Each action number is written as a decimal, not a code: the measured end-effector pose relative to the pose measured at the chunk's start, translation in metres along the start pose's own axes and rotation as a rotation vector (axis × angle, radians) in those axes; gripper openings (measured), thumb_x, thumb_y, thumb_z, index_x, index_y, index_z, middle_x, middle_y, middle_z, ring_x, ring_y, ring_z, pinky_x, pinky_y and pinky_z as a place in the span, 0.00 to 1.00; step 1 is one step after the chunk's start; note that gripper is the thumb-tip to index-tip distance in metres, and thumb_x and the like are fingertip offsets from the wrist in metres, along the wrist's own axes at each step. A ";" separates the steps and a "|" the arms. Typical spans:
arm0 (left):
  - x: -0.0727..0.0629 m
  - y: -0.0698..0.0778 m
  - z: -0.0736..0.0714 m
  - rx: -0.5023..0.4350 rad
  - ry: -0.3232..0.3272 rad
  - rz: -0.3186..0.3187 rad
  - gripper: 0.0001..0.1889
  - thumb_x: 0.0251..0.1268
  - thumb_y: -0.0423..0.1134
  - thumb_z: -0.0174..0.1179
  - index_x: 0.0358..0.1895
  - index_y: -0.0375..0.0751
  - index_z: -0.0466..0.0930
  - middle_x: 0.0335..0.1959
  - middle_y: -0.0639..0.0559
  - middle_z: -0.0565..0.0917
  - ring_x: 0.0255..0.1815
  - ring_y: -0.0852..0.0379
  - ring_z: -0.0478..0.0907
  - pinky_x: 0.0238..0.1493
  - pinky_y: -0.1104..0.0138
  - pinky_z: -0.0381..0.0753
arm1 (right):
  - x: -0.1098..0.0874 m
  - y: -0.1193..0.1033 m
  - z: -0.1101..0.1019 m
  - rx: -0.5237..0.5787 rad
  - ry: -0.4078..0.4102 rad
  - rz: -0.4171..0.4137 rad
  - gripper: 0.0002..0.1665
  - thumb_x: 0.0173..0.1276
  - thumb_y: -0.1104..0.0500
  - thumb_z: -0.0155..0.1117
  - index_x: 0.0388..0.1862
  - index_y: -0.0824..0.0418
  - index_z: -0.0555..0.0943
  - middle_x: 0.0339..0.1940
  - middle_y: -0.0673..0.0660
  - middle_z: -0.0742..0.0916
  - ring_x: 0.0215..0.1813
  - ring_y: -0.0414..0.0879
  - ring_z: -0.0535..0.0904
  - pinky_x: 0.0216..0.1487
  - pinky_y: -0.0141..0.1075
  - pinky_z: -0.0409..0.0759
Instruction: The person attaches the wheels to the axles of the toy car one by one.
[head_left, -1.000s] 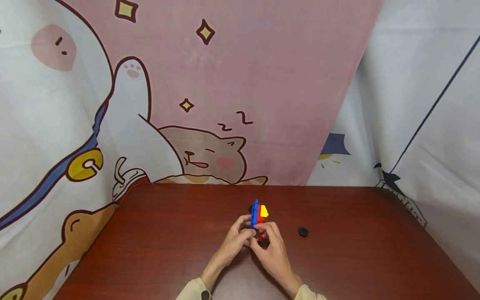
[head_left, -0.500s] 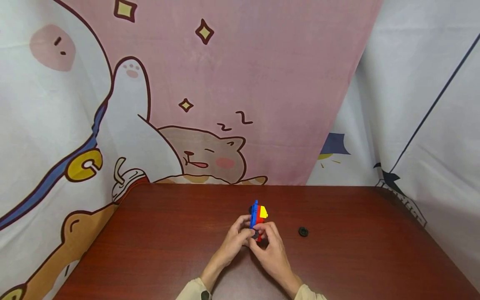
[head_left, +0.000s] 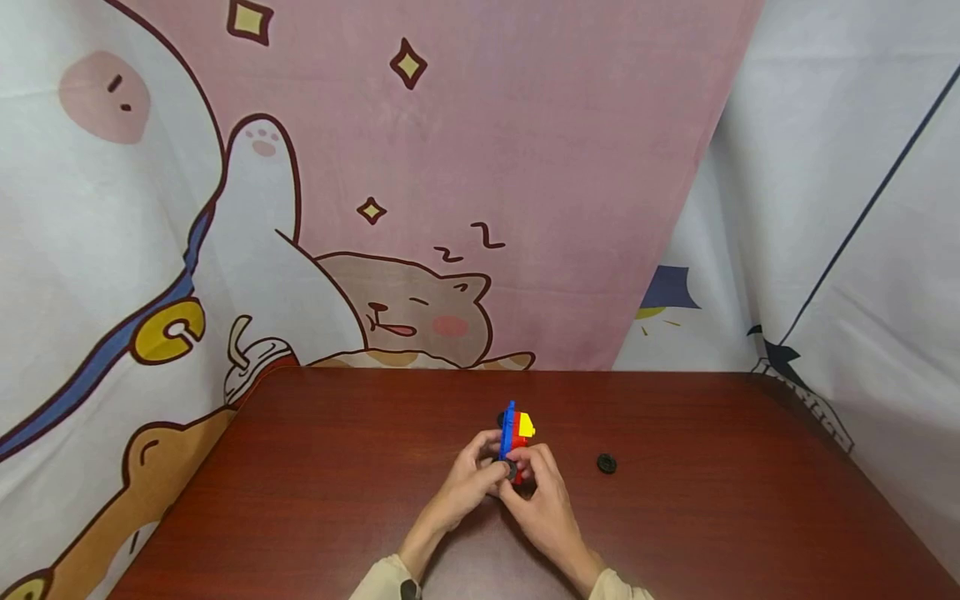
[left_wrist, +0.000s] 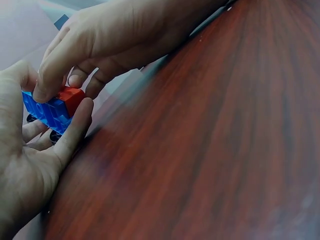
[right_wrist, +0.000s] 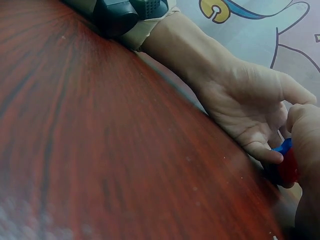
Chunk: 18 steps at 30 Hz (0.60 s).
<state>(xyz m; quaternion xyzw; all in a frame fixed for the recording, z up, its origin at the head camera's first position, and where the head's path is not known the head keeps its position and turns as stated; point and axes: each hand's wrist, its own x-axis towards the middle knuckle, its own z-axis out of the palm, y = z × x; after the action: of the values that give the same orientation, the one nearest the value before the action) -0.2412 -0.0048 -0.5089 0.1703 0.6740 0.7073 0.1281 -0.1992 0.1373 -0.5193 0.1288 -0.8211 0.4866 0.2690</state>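
Observation:
A small toy car (head_left: 507, 437) of blue, red and yellow bricks is held up between both hands, its long side pointing away from me. My left hand (head_left: 465, 487) grips it from the left, with the thumb on a black wheel (head_left: 512, 470) at the near end. From the right, my right hand (head_left: 547, 504) holds the red part with thumb and fingers. In the left wrist view, the car's blue underside (left_wrist: 47, 112) and red bricks (left_wrist: 71, 97) show between the fingers. The right wrist view has most of the car hidden behind the right hand.
One loose black wheel (head_left: 607, 463) lies on the brown wooden table (head_left: 712, 517), right of the hands. Behind the table's far edge hangs a printed cloth (head_left: 570, 183) with cartoon animals.
The wheel under my left thumb shows a little more now, and the thumb has shifted slightly. Otherwise the hands and car keep almost the same place; the loose wheel lies still.

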 end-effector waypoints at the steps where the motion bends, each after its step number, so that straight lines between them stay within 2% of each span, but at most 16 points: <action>1: 0.000 0.000 0.000 -0.006 0.000 0.000 0.26 0.63 0.32 0.56 0.66 0.33 0.67 0.55 0.35 0.76 0.42 0.58 0.81 0.35 0.71 0.83 | 0.000 0.000 0.000 0.003 0.002 0.000 0.23 0.53 0.65 0.77 0.46 0.56 0.78 0.40 0.46 0.76 0.38 0.38 0.73 0.39 0.28 0.74; 10: 0.001 0.003 0.001 -0.085 0.016 -0.016 0.23 0.69 0.35 0.52 0.65 0.31 0.67 0.51 0.41 0.78 0.37 0.60 0.80 0.33 0.70 0.83 | 0.001 -0.001 0.000 0.040 0.005 0.037 0.22 0.54 0.64 0.78 0.46 0.55 0.78 0.39 0.46 0.76 0.38 0.37 0.72 0.38 0.28 0.74; 18: 0.002 0.001 0.001 -0.075 0.039 -0.031 0.21 0.72 0.38 0.52 0.64 0.32 0.69 0.49 0.42 0.79 0.36 0.60 0.81 0.32 0.70 0.83 | 0.001 0.001 0.000 0.041 0.005 0.032 0.22 0.55 0.64 0.78 0.46 0.54 0.77 0.39 0.45 0.76 0.38 0.37 0.72 0.38 0.28 0.73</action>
<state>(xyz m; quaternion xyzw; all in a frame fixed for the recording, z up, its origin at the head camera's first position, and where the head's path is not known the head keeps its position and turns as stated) -0.2422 -0.0029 -0.5074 0.1412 0.6521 0.7331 0.1318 -0.2000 0.1377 -0.5194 0.1200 -0.8121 0.5081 0.2606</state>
